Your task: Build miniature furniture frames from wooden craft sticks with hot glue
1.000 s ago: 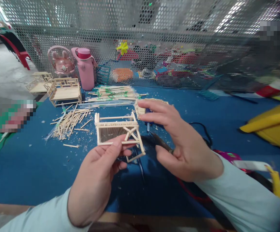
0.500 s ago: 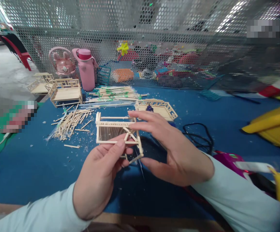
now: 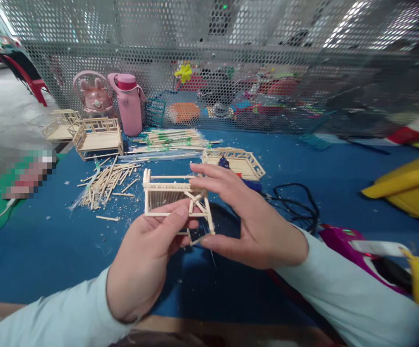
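My left hand (image 3: 146, 258) pinches a miniature piece of furniture made of thin wooden sticks (image 3: 169, 186), its thumb on the front rail and the other fingers partly hidden behind. The piece is tilted on its side above the table. My right hand (image 3: 254, 219) spans its right end, with fingers at the upper edge and thumb against the lower right corner. Behind the right hand sits a similar stick model (image 3: 247, 164) with railings, partly covered. To the left lies a heap of loose short sticks (image 3: 110, 183).
Two finished-looking stick models (image 3: 99, 142) stand at the back left by a pink bottle (image 3: 129, 108). Packaged sticks (image 3: 175, 138) lie near the perforated metal screen (image 3: 267, 53). A black cable (image 3: 306, 202), purple device (image 3: 346, 246) and yellow object (image 3: 408, 188) are at right.
My right hand has shifted slightly left, and its thumb has come in against the model's lower corner. The left hand keeps its hold, with the model barely turned.
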Motion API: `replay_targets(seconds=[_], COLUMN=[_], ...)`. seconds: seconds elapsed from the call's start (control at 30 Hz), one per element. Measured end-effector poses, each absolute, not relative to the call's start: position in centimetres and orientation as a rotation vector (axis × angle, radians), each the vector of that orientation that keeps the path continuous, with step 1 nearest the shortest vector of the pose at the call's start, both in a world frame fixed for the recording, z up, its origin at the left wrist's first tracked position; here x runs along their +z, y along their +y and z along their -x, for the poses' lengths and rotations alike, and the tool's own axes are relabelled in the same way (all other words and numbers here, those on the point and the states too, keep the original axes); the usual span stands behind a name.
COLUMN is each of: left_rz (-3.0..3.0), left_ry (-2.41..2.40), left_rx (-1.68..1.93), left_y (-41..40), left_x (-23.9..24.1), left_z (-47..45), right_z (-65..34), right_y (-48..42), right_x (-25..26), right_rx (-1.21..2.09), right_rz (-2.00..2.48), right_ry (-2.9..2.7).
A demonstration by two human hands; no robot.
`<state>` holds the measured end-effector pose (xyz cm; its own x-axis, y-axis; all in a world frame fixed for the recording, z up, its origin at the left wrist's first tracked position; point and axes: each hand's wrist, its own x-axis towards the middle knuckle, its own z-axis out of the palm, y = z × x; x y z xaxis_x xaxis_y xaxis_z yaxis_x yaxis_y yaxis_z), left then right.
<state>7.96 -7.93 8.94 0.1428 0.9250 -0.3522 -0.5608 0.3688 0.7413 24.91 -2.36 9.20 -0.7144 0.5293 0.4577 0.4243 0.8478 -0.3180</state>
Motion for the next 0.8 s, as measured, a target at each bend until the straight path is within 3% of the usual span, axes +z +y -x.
replay_targets(seconds=[0.33,0.6,0.8], left_rz=[-0.575,-0.492,-0.674], left_ry=[0.872,1.021,1.069], left_rx=[1.114,1.218,1.115], left_y=[-8.1,-8.7,-6.7], left_x=[8.5,8.3,8.8], left_z=[-7.9,-6.5,-3.7], right_z=[-24.8,-25.1,-23.5], right_y=[-2.8,-1.0,-1.9], right_x=[9.4,9.8,9.9], right_rx=[0.190,0.621,0.698], right_rz=[0.640,0.854,1.018], right_ry=[-2.439,-2.171,-2.161])
